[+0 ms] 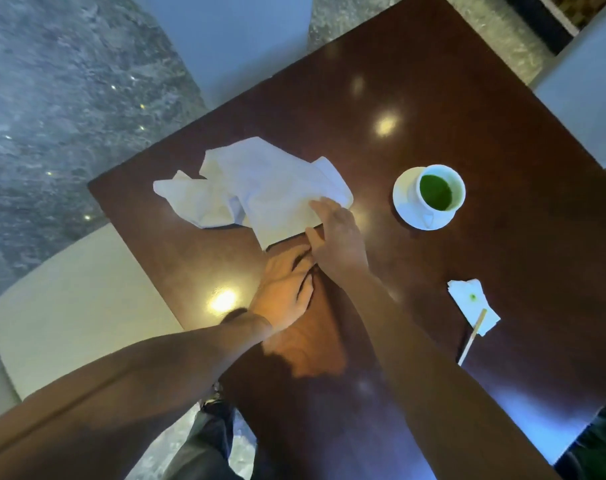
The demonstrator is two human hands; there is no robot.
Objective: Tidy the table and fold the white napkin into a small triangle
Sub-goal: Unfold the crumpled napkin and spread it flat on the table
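I had the right hand flat and unclenched on the near corner of the crumpled white napkin, which stretched leftward across the worktop; the left hand, released, lay just short.

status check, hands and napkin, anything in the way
Right hand fingers on the white napkin, still crumpled. Left hand flat on table, empty. Cup of green drink sits clear.

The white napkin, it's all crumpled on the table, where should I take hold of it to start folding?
Probably the white napkin is best pinched at its flat near corner, by the right hand, coming from your side. That part lies smooth on the table; the far left end is bunched and offers no clean edge.
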